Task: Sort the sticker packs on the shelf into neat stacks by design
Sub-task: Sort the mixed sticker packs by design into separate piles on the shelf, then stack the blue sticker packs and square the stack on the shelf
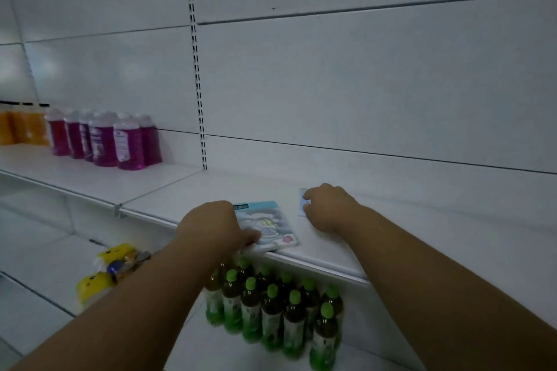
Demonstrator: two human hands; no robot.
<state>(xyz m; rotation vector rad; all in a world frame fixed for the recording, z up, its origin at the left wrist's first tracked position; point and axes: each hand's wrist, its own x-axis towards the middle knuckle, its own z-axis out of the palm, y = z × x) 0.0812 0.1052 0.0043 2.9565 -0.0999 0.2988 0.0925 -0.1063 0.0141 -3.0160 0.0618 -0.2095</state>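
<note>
Far left on the shelf point(90, 181) there's a bunch of orange bottles point(22, 128), kinda blurry, and right next to them a cluster of purple bottles point(105, 138) with white labels, all standing upright against the back panel point(361, 84). A slotted upright strip point(196, 63) runs down that panel just right of them. Down on the lower shelf at the left there are some yellow packs point(102, 268), too blurry to say what they are. Moving right, the left hand point(214, 227) is down at the near edge of the shelf, fingers curled over and pinching the near left corner of a light blue sticker pack point(268, 226) with a cartoony cloud-ish design on it. That pack lies flat on the shelf, its near edge just about at the shelf lip. Under it on the lower shelf stands a tight group of green-capped bottles point(271, 310) with dark liquid, in rows, upright. Further right, the right hand point(328, 208) is on the shelf too, well apart from the left one, knuckles up with fingers curled down onto a second pack point(302, 202), a pale bluish one that's mostly hidden under the hand. Only its left edge pokes out, so can't make out the design. Looks like the fingertips are gripping it, lying flat a bit farther back than the first pack. The two packs sit near each other, not touching.
</note>
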